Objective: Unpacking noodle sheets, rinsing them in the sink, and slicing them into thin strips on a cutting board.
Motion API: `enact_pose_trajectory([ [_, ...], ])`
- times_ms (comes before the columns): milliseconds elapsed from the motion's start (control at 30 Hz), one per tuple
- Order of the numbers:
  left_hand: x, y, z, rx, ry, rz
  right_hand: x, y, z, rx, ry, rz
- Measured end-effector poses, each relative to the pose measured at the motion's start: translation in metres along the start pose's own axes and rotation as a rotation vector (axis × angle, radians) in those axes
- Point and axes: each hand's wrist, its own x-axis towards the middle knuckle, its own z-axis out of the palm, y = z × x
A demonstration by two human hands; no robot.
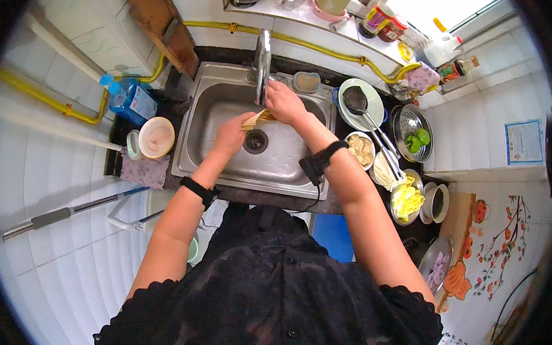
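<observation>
Over the stainless steel sink (280,158), my left hand (230,133) grips one end of a flat, pale yellow item (254,120), whose exact kind I cannot tell. My right hand (284,102) is closed around its other end, just beside the chrome faucet (263,65). The round drain (255,141) lies below and between my hands. Whether water runs from the faucet cannot be told.
Left of the sink stand a blue bottle (134,102) and a bowl (156,137). To the right are a white basin (360,103) with a ladle (355,100), green peppers (417,140) in a steel strainer (425,118), and yellow leafy vegetables (407,199). Bottles line the windowsill (291,13).
</observation>
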Motion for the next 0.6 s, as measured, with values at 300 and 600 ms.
enact_pose_trajectory([
  [300,0.018,-0.004,0.014,0.075,-0.128,-0.001,-0.004,0.050,0.035,-0.025,-0.301,-0.107],
  [600,0.034,-0.026,0.036,-0.123,-0.023,-0.013,-0.011,-0.036,0.014,0.090,0.079,0.173],
])
